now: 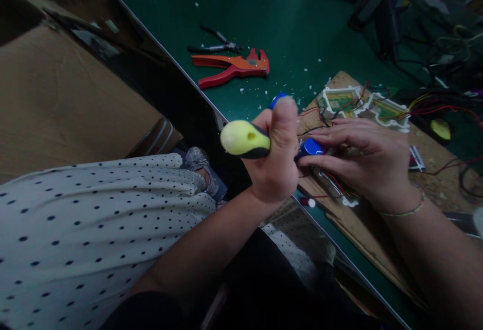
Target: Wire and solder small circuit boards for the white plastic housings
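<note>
My left hand is wrapped round a yellow and black tool handle, whose rounded end points left. The tool's working end is hidden by the hand. A blue piece shows just behind the raised thumb. Close by on the right, my right hand pinches a blue rounded object between thumb and fingers, its back turned up. The two hands nearly meet over the edge of a wooden board. White-framed green circuit boards with red and black wires lie beyond the right hand.
Orange-red pliers and dark-handled cutters lie on the green table among white scraps. Tangled cables fill the upper right. A cardboard box stands at the left, beyond the table edge. Spotted fabric hangs below it.
</note>
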`<control>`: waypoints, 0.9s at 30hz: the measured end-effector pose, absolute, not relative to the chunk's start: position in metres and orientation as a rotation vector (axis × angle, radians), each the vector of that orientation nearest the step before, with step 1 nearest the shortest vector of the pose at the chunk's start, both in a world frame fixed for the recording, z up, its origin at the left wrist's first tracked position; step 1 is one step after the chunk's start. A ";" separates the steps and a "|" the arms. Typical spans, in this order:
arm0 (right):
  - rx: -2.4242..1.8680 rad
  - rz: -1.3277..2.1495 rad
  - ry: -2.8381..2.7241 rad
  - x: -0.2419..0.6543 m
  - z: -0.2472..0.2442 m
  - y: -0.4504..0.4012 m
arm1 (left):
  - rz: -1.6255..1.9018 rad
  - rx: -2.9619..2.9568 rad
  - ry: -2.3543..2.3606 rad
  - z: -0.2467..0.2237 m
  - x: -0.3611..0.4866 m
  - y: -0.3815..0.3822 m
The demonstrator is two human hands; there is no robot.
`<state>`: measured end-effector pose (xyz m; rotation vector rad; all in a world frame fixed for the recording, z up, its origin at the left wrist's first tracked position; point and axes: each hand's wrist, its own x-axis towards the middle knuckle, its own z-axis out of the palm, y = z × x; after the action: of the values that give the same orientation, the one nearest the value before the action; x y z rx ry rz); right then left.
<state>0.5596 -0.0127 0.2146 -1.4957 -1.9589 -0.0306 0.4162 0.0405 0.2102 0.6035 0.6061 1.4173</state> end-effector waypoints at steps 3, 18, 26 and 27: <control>-1.518 -0.015 -1.950 0.560 0.214 -0.013 | 1.492 0.641 0.489 0.213 0.412 0.040; -1.513 0.037 -1.994 0.561 0.217 -0.013 | 1.500 0.638 0.433 0.225 0.407 0.052; -1.512 0.026 -2.003 0.560 0.219 -0.013 | 1.478 0.666 0.495 0.213 0.413 0.044; -1.510 0.023 -2.004 0.560 0.219 -0.013 | 1.473 0.662 0.505 0.211 0.414 0.044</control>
<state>0.5602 -0.0129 0.2189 -1.5096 -2.0036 0.0228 0.4140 0.0442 0.2113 0.6619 0.5053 1.4728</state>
